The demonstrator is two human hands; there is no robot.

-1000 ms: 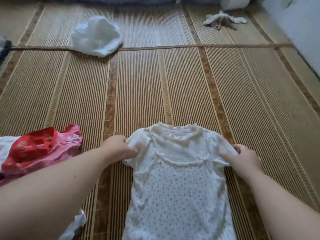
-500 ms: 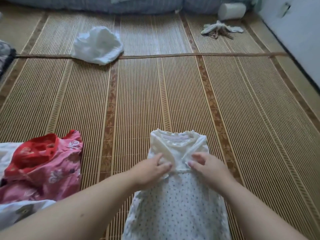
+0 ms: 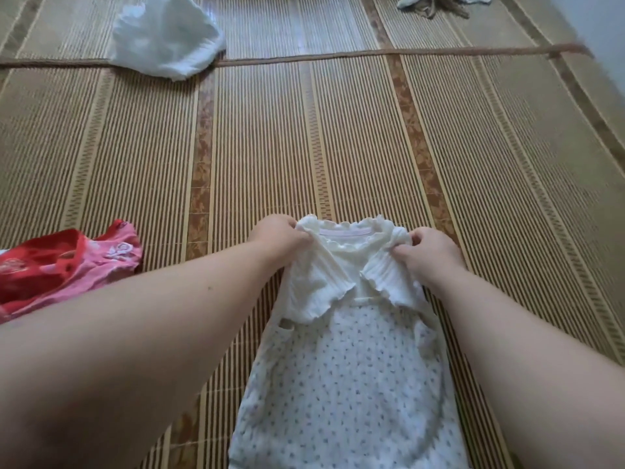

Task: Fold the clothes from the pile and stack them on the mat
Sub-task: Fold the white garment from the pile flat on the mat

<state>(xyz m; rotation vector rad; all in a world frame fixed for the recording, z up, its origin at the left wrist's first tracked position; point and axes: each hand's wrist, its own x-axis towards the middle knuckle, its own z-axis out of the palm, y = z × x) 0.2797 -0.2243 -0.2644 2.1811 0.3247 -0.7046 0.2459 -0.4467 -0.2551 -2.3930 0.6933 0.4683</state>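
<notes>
A small white dress [image 3: 341, 377] with a cream ribbed top and a dotted skirt lies flat on the woven mat [image 3: 304, 147], collar away from me. Both cream sleeves are folded in over the chest. My left hand [image 3: 280, 233] pinches the left shoulder beside the collar. My right hand [image 3: 429, 252] pinches the right shoulder. A red and pink pile of clothes [image 3: 64, 262] lies at the left edge, partly behind my left forearm.
A folded white garment [image 3: 165, 35] lies on the mat at the far left. A crumpled pale cloth [image 3: 436, 3] sits at the far right top. A brown seam [image 3: 372, 55] crosses the mat. A pale wall [image 3: 602, 25] borders the right side.
The sleeves were folded in toward the chest. My hands then moved from the middle of the chest up and outward to the shoulders by the collar.
</notes>
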